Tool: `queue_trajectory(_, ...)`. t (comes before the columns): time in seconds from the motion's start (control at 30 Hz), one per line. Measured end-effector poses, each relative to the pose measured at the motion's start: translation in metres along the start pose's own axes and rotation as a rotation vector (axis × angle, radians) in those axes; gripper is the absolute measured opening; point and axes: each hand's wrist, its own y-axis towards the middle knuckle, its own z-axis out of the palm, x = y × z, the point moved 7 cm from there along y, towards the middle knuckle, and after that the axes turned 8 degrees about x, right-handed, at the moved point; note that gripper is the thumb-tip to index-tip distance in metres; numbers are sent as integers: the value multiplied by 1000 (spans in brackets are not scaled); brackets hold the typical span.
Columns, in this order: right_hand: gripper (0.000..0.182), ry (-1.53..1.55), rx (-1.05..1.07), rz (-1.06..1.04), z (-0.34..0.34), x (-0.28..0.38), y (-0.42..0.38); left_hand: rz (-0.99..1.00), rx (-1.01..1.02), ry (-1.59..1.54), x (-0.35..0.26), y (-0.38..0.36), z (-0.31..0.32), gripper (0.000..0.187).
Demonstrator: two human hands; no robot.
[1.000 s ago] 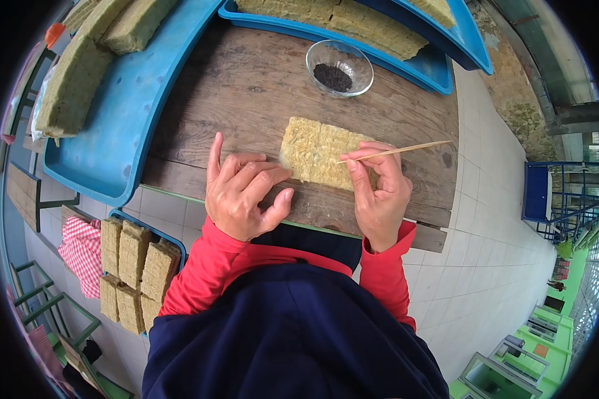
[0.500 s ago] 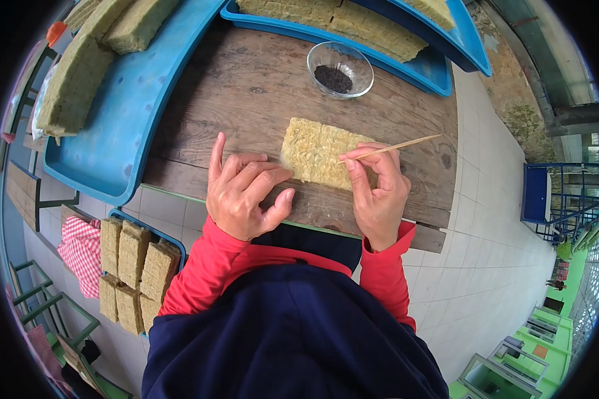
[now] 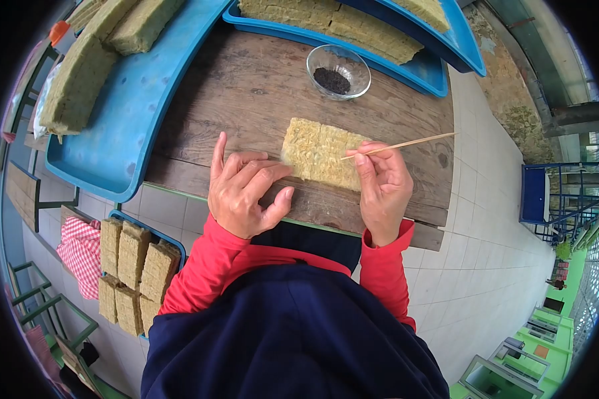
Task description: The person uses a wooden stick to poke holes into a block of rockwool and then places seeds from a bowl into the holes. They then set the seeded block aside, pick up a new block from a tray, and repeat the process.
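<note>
A yellowish, fibrous rockwool slab (image 3: pixel 313 149) lies flat on the wooden table (image 3: pixel 239 86) in front of me. My right hand (image 3: pixel 384 183) pinches a thin wooden skewer (image 3: pixel 419 141) between thumb and fingers. Its tip points left over the slab, and the long end sticks out to the right. Beside the slab's left edge rests my left hand (image 3: pixel 246 189), fingers apart, with the fingertips right at that edge. Beyond the slab stands a clear glass bowl (image 3: pixel 357 70) with small black seeds (image 3: pixel 331 80) in it.
A large blue tray (image 3: pixel 130 143) with rockwool blocks (image 3: pixel 80 86) is at the left. More blue trays (image 3: pixel 439 83) with slabs line the table's far side. Lower left, several rockwool blocks (image 3: pixel 132 253) sit in another tray, close to a red checked cloth (image 3: pixel 80 256).
My right hand has shifted slightly to the right, drawing the skewer's tip a little that way over the slab. My left hand stays nearly in place.
</note>
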Motion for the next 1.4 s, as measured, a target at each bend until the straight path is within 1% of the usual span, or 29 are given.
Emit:
queue_trajectory(0.07,5,-130,34,-64,1,4,1,-14,-20,7,1,-1,-1,19)
queue_trajectory(0.2,6,-151,51,-83,3,6,1,-24,-6,15,2,-2,0,20)
queue_trajectory(0.27,6,-252,83,-131,6,11,1,-24,-4,11,2,-1,0,20)
queue_trajectory(0.4,7,-322,91,-145,7,13,1,-12,-4,8,1,-1,0,19)
queue_trajectory(0.47,8,-360,117,-184,9,15,2,-9,-2,12,1,-1,0,19)
queue_trajectory(0.57,8,-401,127,-157,10,17,2,-5,3,3,1,0,0,18)
queue_trajectory(0.7,8,-415,150,-173,10,17,2,-1,4,-2,1,-1,1,17)
queue_trajectory(0.77,8,-237,77,-107,5,12,1,-1,2,-3,1,-1,0,17)
queue_trajectory(0.8,8,-236,80,-108,5,13,-1,4,6,-4,1,-1,0,17)
queue_trajectory(0.87,6,-114,60,-106,5,17,-5,5,9,-3,1,-1,0,16)
queue_trajectory(0.97,5,-180,123,-107,13,23,-7,3,12,-8,0,0,0,16)
queue_trajectory(1.07,5,-177,136,-80,16,15,-8,3,13,-6,1,0,0,16)
queue_trajectory(1.4,6,-234,145,-99,17,16,-8,2,26,-15,-1,0,0,17)
